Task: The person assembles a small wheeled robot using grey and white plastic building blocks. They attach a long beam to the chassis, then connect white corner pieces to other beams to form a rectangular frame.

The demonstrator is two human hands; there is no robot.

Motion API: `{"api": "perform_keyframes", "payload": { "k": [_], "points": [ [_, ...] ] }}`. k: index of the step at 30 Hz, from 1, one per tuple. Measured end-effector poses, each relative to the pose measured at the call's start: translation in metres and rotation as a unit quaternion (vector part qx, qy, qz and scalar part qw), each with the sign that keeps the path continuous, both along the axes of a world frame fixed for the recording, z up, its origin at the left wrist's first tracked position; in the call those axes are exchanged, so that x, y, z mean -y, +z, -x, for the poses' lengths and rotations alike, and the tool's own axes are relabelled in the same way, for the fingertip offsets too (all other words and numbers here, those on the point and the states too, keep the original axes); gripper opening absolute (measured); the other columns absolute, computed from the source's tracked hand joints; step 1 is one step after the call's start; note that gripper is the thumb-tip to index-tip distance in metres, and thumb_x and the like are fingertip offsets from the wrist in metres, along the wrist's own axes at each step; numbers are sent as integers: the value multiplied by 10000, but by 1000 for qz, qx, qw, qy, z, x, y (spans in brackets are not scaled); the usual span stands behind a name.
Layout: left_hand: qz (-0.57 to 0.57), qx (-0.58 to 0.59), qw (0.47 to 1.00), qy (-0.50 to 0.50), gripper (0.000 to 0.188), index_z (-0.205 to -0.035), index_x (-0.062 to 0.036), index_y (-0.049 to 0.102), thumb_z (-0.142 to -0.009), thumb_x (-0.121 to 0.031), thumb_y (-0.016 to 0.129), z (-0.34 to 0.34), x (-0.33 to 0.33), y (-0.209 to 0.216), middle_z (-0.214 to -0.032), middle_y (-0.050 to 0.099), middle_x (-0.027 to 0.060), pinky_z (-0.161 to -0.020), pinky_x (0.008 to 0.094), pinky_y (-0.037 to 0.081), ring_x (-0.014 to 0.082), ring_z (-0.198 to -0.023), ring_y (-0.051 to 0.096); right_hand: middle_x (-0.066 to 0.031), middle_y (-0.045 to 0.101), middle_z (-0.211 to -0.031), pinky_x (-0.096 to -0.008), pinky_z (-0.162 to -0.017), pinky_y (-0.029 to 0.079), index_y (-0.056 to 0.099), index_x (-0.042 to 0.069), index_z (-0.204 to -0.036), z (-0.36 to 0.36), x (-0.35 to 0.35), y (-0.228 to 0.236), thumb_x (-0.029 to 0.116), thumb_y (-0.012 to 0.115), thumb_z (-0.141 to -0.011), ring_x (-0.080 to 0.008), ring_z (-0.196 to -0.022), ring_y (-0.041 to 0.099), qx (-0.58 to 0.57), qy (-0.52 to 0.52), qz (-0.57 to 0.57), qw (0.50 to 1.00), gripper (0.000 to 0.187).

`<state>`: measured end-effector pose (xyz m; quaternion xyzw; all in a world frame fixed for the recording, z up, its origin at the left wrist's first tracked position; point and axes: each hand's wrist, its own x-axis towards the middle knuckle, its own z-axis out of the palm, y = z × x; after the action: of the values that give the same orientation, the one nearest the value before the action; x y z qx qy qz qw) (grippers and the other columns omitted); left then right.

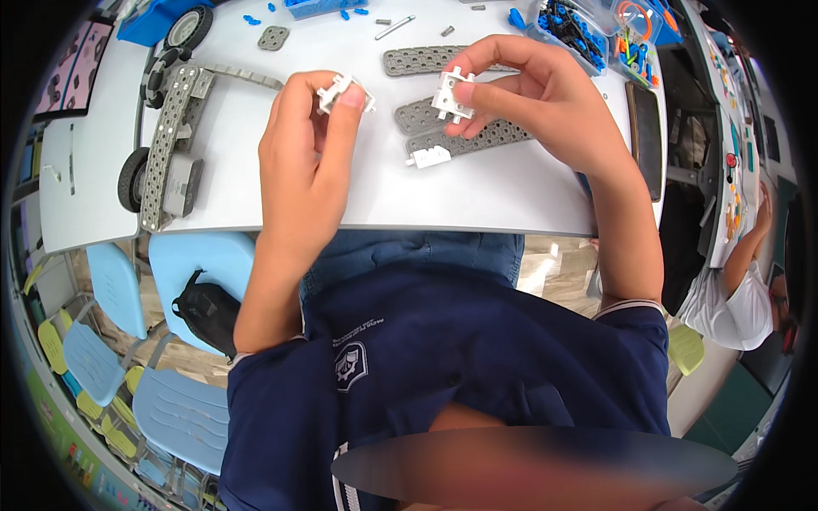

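Note:
Above the white table (281, 192), my left hand (311, 162) pinches a small white plastic connector (336, 92) between thumb and fingers. To its right, my right hand (545, 102) is closed on another white plastic connector (452, 95), which has round holes and short pegs at its edges. The two connectors are apart. A third white connector (429, 157) lies on the table below my right hand. Grey perforated plates (490, 138) lie partly behind my right hand, with one more grey perforated strip (417, 60) farther back.
A grey wheeled assembly (166, 145) stands at the left. Boxes of black and blue small parts (569, 38) and coloured pieces (635, 51) are at the back right, near a dark phone-like slab (644, 140). A metal shaft (394, 27) and a square grey plate (273, 38) lie at the back. A person in white (733, 302) is at the far right.

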<state>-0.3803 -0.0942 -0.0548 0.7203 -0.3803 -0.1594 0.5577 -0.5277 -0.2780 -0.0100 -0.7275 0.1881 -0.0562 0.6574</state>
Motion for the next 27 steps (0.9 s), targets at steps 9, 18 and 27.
{"api": "perform_keyframes", "payload": {
  "k": [9, 18, 27],
  "points": [
    [-39, 174, 984, -2, 167, -1032, -43, 700, -869, -67, 727, -1, 0, -9, -871, 654, 63, -728, 327, 471, 202, -751, 556, -95, 665, -1138, -255, -748, 600, 620, -44, -1191, 0, 6, 0, -9, 677, -949, -174, -858, 739, -12, -21, 26, 999, 251],
    [-31, 209, 977, 0, 192, -1059, -70, 710, -868, -69, 729, -3, 2, -10, -973, 688, 66, -817, 343, 477, 237, -901, 601, -87, 696, -1079, -250, -798, 581, 652, -39, -1159, 3, 11, -9, -61, 706, -903, -141, -861, 713, 38, -30, 94, 994, 262],
    [50, 237, 970, -3, 160, -965, -78, 764, -811, -56, 800, 0, -2, -6, -985, 729, 48, -848, 326, 468, 221, -935, 622, -100, 706, -1003, -262, -810, 600, 637, -44, -1164, 0, -16, 8, -85, 717, -888, -157, -883, 716, -60, -124, 2, 991, 290]
  ]
}}
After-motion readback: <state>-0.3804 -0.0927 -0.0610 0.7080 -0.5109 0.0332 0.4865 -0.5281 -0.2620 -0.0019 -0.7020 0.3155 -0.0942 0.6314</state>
